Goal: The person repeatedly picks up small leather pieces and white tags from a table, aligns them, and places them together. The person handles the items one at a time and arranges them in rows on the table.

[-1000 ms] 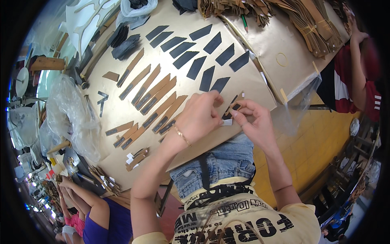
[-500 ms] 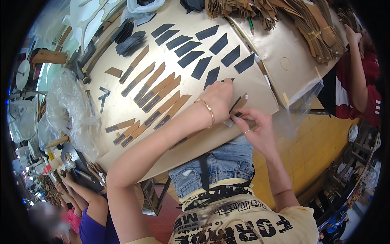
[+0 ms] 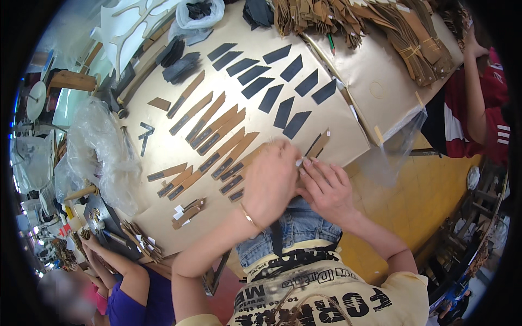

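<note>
My right hand (image 3: 329,193) is closed at the table's near edge, its fingers pinching the lower end of a brown strip (image 3: 319,142) with a dark edge and a small white tag at its tip. Beside it my left hand (image 3: 272,174), with a bracelet at the wrist, is blurred by motion, and its fingers cannot be made out. Left of that hand lie brown strips (image 3: 217,127) with dark patches at their lower ends, some partly hidden by the arm. Farther off, several black slanted pieces (image 3: 270,98) lie flat in loose rows.
Bundled brown strips (image 3: 418,49) and a green pencil (image 3: 331,44) lie at the back. Black pieces are stacked (image 3: 179,66) back left, near a clear plastic bag (image 3: 98,157). A small tagged bundle (image 3: 188,213) lies front left. Other people sit at left and right.
My left hand has drawn back from the black pieces toward my body and now meets my right hand. The view has shifted, uncovering the tagged bundle at front left.
</note>
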`<state>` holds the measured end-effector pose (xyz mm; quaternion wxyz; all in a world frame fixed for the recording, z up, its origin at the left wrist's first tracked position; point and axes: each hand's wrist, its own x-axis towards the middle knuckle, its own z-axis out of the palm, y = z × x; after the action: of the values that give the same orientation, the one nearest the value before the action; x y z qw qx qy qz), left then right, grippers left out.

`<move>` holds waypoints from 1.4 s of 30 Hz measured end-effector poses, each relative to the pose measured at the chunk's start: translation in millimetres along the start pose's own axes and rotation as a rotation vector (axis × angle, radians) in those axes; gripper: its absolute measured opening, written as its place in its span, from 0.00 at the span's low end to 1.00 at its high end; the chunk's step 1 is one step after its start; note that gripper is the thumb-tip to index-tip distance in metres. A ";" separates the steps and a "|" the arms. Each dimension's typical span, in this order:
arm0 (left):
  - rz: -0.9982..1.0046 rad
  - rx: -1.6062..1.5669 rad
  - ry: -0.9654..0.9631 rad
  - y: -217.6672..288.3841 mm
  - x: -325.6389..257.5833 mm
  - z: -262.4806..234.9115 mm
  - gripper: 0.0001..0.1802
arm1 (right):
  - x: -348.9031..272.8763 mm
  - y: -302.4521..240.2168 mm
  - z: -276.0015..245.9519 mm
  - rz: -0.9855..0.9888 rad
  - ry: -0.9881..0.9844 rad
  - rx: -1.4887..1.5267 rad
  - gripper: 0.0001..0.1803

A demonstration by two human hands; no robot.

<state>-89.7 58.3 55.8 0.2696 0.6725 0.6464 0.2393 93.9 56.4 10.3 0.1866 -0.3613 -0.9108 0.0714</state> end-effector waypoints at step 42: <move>-0.329 0.104 0.439 -154.6 -147.9 -131.9 0.11 | 56.1 -50.8 -29.9 0.242 -0.008 0.551 0.13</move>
<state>-299.9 -79.4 53.5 0.1239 0.5033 0.8013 0.2987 36.0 57.7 67.4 0.2640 -0.4024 -0.8083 0.3391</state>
